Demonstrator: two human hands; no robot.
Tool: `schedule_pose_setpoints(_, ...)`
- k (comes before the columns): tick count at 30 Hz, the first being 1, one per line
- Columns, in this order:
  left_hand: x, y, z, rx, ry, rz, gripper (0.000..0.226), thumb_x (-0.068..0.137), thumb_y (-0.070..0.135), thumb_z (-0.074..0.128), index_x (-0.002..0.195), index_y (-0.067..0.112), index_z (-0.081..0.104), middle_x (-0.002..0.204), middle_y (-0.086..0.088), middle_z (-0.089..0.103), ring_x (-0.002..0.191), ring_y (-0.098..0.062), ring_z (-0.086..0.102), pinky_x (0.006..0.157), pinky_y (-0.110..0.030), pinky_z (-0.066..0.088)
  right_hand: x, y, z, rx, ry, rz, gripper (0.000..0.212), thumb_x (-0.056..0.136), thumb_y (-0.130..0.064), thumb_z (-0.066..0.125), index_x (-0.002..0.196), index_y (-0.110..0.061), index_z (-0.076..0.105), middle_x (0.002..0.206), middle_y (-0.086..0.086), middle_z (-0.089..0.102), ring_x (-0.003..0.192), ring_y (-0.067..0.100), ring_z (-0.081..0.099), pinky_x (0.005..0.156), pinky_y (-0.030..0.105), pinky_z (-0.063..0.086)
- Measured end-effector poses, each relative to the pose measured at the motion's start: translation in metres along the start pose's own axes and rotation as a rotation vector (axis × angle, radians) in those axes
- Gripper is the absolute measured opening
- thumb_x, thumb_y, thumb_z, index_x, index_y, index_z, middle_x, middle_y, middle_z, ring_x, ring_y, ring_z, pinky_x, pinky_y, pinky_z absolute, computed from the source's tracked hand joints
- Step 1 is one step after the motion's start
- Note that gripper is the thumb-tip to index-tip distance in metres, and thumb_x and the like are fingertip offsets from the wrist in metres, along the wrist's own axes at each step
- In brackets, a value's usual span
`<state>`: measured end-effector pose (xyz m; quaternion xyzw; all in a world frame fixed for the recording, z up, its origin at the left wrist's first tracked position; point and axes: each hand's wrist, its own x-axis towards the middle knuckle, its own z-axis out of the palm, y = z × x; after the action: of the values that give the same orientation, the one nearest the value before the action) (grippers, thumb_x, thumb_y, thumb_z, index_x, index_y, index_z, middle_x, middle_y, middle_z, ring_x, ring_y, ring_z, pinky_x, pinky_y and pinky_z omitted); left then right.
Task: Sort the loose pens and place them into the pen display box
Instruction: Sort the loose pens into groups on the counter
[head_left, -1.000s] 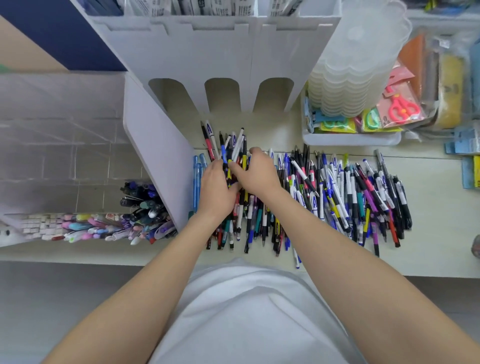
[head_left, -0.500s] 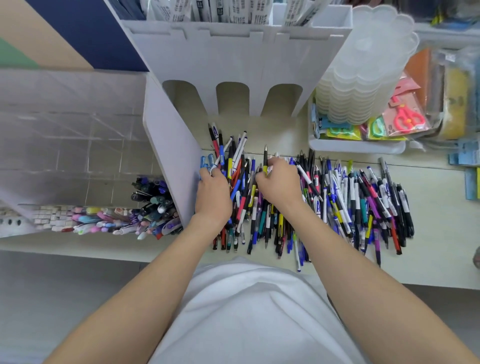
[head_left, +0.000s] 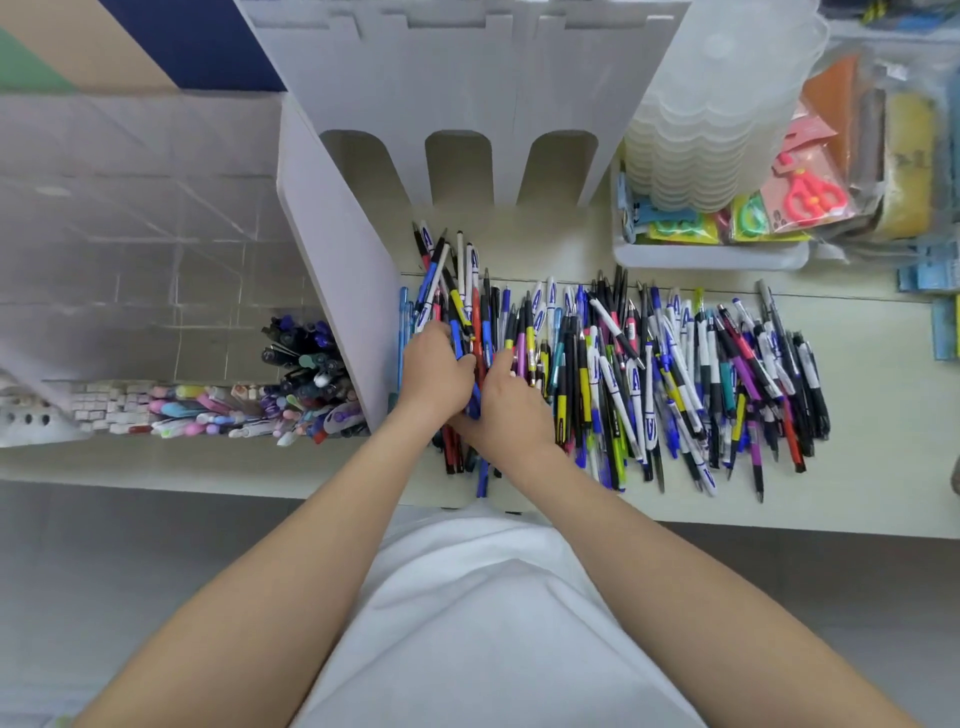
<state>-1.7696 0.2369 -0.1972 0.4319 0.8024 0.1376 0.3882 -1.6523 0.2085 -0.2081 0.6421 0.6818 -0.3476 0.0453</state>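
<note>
A wide heap of loose pens (head_left: 675, 374) in blue, black, white, yellow and purple covers the shelf. At its left end a bundle of pens (head_left: 470, 306) points away from me. My left hand (head_left: 434, 371) curls round that bundle from the left. My right hand (head_left: 511, 402) closes against the same bundle from the right, and the two hands touch. The white pen display box (head_left: 337, 249) stands just left of the hands, with three arched slots at the back. The parts of the pens under my hands are hidden.
Left of the white divider, sorted pens and markers (head_left: 291, 384) fill a clear compartmented case. A stack of translucent lids (head_left: 711, 119) sits in a white tray (head_left: 711, 254) at the back right, beside packaged scissors (head_left: 810, 195). The shelf's front edge runs near my body.
My hands have drawn together and nearer to me, from spread apart on the pile to pressed side by side round the left bundle of pens.
</note>
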Motion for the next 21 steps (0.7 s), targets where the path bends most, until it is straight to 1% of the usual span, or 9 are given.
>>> schedule_pose_setpoints(2, -0.001, 0.002, 0.0, -0.025, -0.027, 0.013, 0.047, 0.099, 0.016, 0.074, 0.141, 0.006, 0.056, 0.119, -0.007, 0.07, 0.109, -0.021, 0.064, 0.088, -0.027, 0.046, 0.002, 0.002, 0.001, -0.001, 0.031, 0.021, 0.076, 0.093, -0.037, 0.076, 0.142, -0.01, 0.024, 0.09, 0.009, 0.068, 0.07, 0.031, 0.066, 0.051, 0.037, 0.052)
schedule_pose_setpoints(4, -0.003, 0.003, -0.002, 0.003, -0.022, 0.047, 0.042, 0.099, 0.015, 0.071, 0.138, 0.008, 0.058, 0.113, -0.008, 0.071, 0.104, -0.022, 0.065, 0.088, -0.03, 0.05, 0.004, 0.004, -0.003, -0.018, 0.036, 0.014, 0.068, 0.098, -0.032, 0.071, 0.142, -0.007, 0.026, 0.086, 0.008, 0.064, 0.068, 0.03, 0.062, 0.046, 0.034, 0.042)
schedule_pose_setpoints(6, -0.005, 0.001, -0.003, 0.014, -0.003, 0.039, 0.028, 0.097, 0.009, 0.066, 0.125, 0.01, 0.063, 0.107, -0.01, 0.071, 0.098, -0.022, 0.064, 0.086, -0.034, 0.053, 0.003, 0.008, -0.012, -0.071, 0.022, -0.007, 0.06, 0.099, -0.028, 0.067, 0.141, -0.006, 0.031, 0.083, 0.007, 0.06, 0.066, 0.03, 0.057, 0.045, 0.032, 0.033)
schedule_pose_setpoints(10, -0.007, -0.003, 0.001, 0.009, -0.023, -0.06, 0.013, 0.088, 0.003, 0.062, 0.098, -0.002, 0.066, 0.092, -0.015, 0.07, 0.083, -0.029, 0.068, 0.076, -0.05, 0.062, 0.002, 0.032, -0.038, -0.221, 0.011, -0.042, 0.052, 0.104, -0.032, 0.062, 0.141, -0.009, 0.033, 0.083, 0.005, 0.06, 0.061, 0.025, 0.058, 0.045, 0.031, 0.036)
schedule_pose_setpoints(12, -0.009, -0.002, 0.006, 0.023, -0.048, -0.086, 0.006, 0.085, 0.003, 0.06, 0.085, -0.003, 0.058, 0.078, -0.012, 0.06, 0.066, -0.026, 0.059, 0.059, -0.045, 0.056, 0.001, 0.048, -0.051, -0.26, 0.025, -0.043, 0.047, 0.106, -0.031, 0.058, 0.14, -0.009, 0.033, 0.078, 0.003, 0.057, 0.057, 0.022, 0.055, 0.046, 0.031, 0.037)
schedule_pose_setpoints(14, -0.013, 0.003, 0.011, 0.014, -0.076, -0.1, 0.014, 0.083, 0.0, 0.057, 0.081, 0.007, 0.045, 0.071, -0.005, 0.045, 0.059, -0.019, 0.044, 0.05, -0.034, 0.039, -0.001, 0.065, -0.062, -0.274, 0.064, -0.016, 0.047, 0.106, -0.028, 0.055, 0.142, -0.009, 0.031, 0.078, 0.003, 0.057, 0.057, 0.021, 0.055, 0.047, 0.031, 0.038)
schedule_pose_setpoints(17, -0.02, 0.014, 0.023, -0.007, -0.156, -0.145, 0.025, 0.082, 0.001, 0.058, 0.072, 0.016, 0.04, 0.068, -0.004, 0.044, 0.063, -0.022, 0.052, 0.058, -0.031, 0.044, -0.003, 0.089, -0.074, -0.284, 0.159, 0.048, 0.046, 0.107, -0.028, 0.051, 0.143, -0.01, 0.029, 0.084, 0.006, 0.062, 0.057, 0.024, 0.056, 0.048, 0.031, 0.04)
schedule_pose_setpoints(19, -0.025, 0.019, 0.034, -0.012, -0.239, -0.142, 0.027, 0.081, 0.004, 0.061, 0.068, 0.018, 0.041, 0.067, -0.006, 0.045, 0.069, -0.023, 0.06, 0.068, -0.041, 0.06, -0.006, 0.103, -0.076, -0.273, 0.197, 0.116, 0.044, 0.106, -0.027, 0.051, 0.14, -0.01, 0.029, 0.089, 0.01, 0.064, 0.062, 0.028, 0.06, 0.049, 0.033, 0.041)
schedule_pose_setpoints(21, -0.028, 0.024, 0.046, 0.011, -0.303, -0.082, 0.025, 0.081, 0.007, 0.064, 0.066, 0.017, 0.047, 0.067, -0.008, 0.051, 0.067, -0.023, 0.063, 0.08, -0.053, 0.066, -0.009, 0.115, -0.075, -0.211, 0.243, 0.182, 0.041, 0.105, -0.023, 0.052, 0.138, -0.009, 0.033, 0.097, 0.013, 0.063, 0.067, 0.031, 0.061, 0.051, 0.036, 0.043)
